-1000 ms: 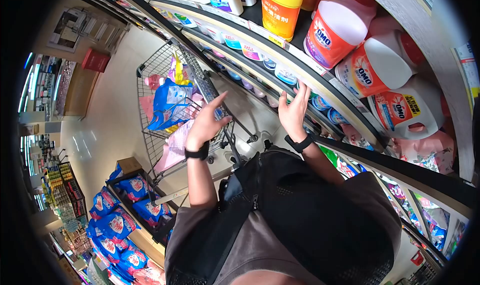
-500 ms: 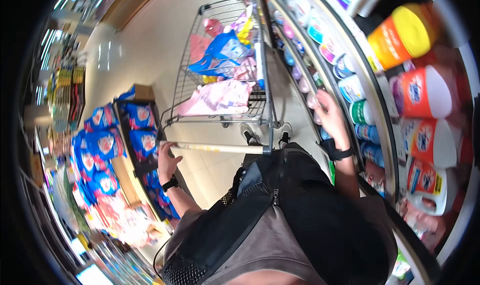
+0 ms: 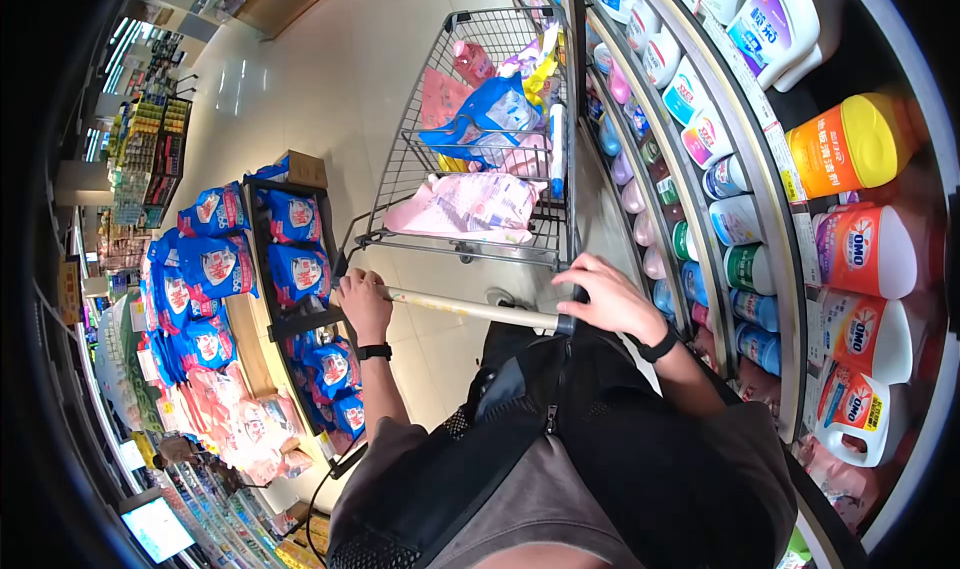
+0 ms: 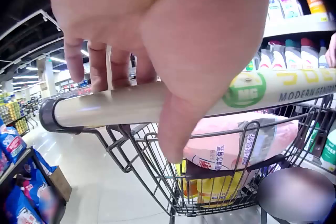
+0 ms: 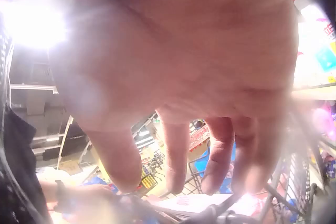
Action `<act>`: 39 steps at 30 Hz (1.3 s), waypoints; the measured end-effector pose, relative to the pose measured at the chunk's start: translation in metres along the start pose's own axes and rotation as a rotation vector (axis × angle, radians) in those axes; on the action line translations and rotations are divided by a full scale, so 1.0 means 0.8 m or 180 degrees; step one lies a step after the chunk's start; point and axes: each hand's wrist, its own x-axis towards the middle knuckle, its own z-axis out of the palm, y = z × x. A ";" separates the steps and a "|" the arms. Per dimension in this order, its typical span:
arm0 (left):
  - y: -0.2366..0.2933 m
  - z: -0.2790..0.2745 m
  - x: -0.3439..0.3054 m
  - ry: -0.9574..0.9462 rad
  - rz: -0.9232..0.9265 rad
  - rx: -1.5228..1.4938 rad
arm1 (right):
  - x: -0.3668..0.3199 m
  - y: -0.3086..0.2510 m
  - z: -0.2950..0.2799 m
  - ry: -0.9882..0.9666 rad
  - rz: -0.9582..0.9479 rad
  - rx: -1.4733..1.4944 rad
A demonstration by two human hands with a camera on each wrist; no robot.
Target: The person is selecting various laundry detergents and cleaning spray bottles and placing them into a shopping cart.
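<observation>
**Cart bar held at one end, other hand loose**

So the cart (image 3: 505, 12) is parked at 12 o'clock, with its handle (image 3: 470, 308) crossing just ahead of the body. The left end is gripped by the left hand (image 3: 365, 309), thumb on the near side and fingers over the far side, probably for steering leverage. The right hand (image 3: 612, 299) is held by the other end, fingers apart and loosely bent; whether the bar is touched can't be told.

A pink bag (image 3: 470, 207) is laid nearest the handle, a blue bag (image 3: 490, 119) beyond it, likely flat for stability. OMO bottles (image 3: 855, 249) are shelved at 2 o'clock, labels outward, presumably for easy reading. Blue packs (image 3: 215, 264) are stacked at 10.
</observation>
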 end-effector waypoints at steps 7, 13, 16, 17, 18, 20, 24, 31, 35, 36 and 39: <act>-0.072 0.048 0.028 -0.1007 0.0842 -0.0527 | 0.022 -0.026 0.080 -0.0740 -0.0240 -0.0466; -0.101 0.081 0.028 -0.0269 0.1096 -0.0841 | 0.043 -0.046 0.144 -0.0290 -0.0067 -0.1112; -0.111 0.090 0.028 0.0033 0.1020 -0.1015 | 0.052 -0.044 0.180 0.0137 0.0245 -0.1495; -0.117 0.094 0.027 0.0045 0.1030 -0.1048 | 0.051 -0.045 0.192 0.0303 0.0275 -0.1574; -0.123 0.099 0.026 0.0097 0.1025 -0.1107 | 0.051 -0.045 0.206 0.0306 0.0296 -0.1607; -0.133 0.105 0.022 0.0161 0.1036 -0.1185 | 0.050 -0.044 0.237 0.0901 0.0143 -0.2277; -0.141 0.117 0.008 0.0349 0.0946 -0.1416 | 0.050 -0.050 0.265 0.1386 0.0321 -0.2722; -0.129 0.113 -0.046 0.0310 0.0900 -0.1427 | 0.032 -0.023 0.287 0.2191 0.0258 -0.3084; -0.122 0.122 -0.065 0.0217 0.1029 -0.1423 | 0.025 -0.027 0.269 0.2110 0.0138 -0.3119; -0.124 0.125 -0.067 0.0206 0.1081 -0.1397 | 0.025 -0.029 0.268 0.2045 0.0173 -0.3144; -0.136 0.132 -0.063 0.0284 0.1112 -0.1386 | 0.031 -0.035 0.276 0.2042 0.0190 -0.3035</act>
